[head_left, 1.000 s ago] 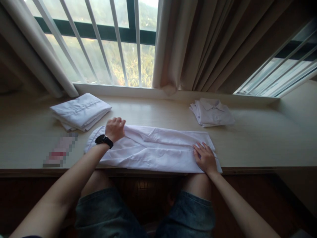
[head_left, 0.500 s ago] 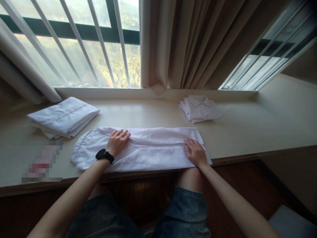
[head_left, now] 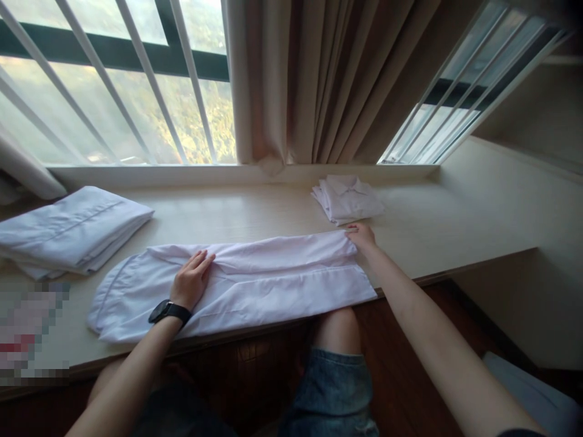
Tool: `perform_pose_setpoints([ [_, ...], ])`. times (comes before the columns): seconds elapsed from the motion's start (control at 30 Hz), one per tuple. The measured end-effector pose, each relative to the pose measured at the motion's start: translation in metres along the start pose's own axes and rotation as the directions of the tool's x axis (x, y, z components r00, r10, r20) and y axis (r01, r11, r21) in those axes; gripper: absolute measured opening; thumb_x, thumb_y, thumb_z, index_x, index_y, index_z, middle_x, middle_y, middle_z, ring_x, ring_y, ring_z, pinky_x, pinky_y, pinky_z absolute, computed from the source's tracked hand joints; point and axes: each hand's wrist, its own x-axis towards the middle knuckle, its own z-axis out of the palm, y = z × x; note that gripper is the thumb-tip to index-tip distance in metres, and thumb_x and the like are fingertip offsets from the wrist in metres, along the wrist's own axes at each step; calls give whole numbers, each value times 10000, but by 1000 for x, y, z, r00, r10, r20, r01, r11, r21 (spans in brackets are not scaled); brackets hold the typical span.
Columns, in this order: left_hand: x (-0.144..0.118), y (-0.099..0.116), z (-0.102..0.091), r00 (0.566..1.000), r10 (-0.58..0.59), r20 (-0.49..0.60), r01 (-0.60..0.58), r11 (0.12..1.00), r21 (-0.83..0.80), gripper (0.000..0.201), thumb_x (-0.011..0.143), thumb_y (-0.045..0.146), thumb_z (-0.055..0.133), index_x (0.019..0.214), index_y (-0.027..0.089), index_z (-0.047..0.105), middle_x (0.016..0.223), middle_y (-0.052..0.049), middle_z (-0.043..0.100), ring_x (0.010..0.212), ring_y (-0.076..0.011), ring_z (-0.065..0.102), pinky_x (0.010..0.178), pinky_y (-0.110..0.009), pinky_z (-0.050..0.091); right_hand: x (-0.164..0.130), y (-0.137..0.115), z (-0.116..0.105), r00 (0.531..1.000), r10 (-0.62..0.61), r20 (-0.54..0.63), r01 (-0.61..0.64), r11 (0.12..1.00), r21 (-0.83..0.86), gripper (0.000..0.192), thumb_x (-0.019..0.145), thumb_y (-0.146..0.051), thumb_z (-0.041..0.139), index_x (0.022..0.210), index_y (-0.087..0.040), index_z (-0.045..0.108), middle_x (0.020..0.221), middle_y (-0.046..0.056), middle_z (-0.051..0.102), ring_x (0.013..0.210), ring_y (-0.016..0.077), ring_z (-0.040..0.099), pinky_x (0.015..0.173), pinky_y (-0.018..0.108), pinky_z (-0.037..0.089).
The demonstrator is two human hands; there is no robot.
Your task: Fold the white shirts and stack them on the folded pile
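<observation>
A long white shirt (head_left: 282, 291), its sides folded inward, lies lengthwise along the front of the table. Its rounded end is on the left and its straighter end on the right. My left hand (head_left: 192, 280), with a black watch at the wrist, rests flat on the cloth left of its middle, fingers stretched out. At the far right corner, my right hand (head_left: 362, 235) is closed on the shirt's edge, fingers pinched around the fabric. Just behind that hand sits a small folded white shirt (head_left: 348, 199) with its collar on top.
At the left stands a stack of folded white cloth (head_left: 75, 227). A pixelated item (head_left: 30, 331) lies in front of it on the light wooden table (head_left: 237, 209). Curtains (head_left: 310, 85) and barred windows are behind. My knees are beneath the table's front edge.
My right hand has moved from lying on the shirt's right end to its far right corner and taken hold there. My left hand stays on the cloth. The view has shifted right.
</observation>
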Motion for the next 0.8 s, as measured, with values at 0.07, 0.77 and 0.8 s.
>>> perform_pose_setpoints([
  [0.07, 0, -1, 2, 1000, -11, -12, 11, 1000, -10, 396, 1004, 281, 398, 1299, 218, 655, 1401, -121, 612, 1364, -280, 524, 1124, -477, 468, 4, -2, -2, 1000, 15, 23, -16, 999, 32, 418, 805, -310, 635, 1189, -150, 681, 950, 78, 739, 830, 202, 681, 797, 294, 517],
  [0.77, 55, 46, -24, 914, 306, 265, -338, 938, 82, 527, 880, 159, 550, 1392, 277, 583, 1384, -88, 623, 1227, -287, 588, 1033, -458, 443, -104, -84, -12, 697, -570, 436, 704, 660, -262, 412, 878, -79, 490, 1222, -184, 692, 1244, 121, 699, 1121, 232, 652, 1004, 326, 452],
  [0.8, 61, 47, -23, 919, 280, 277, -305, 951, 48, 499, 889, 172, 543, 1377, 260, 596, 1347, -92, 649, 1193, -279, 613, 1017, -445, 457, -97, -88, -16, 736, -549, 397, 666, 694, -275, 361, 897, -104, 486, 1166, -182, 712, 1190, 113, 721, 1069, 229, 670, 955, 308, 467],
])
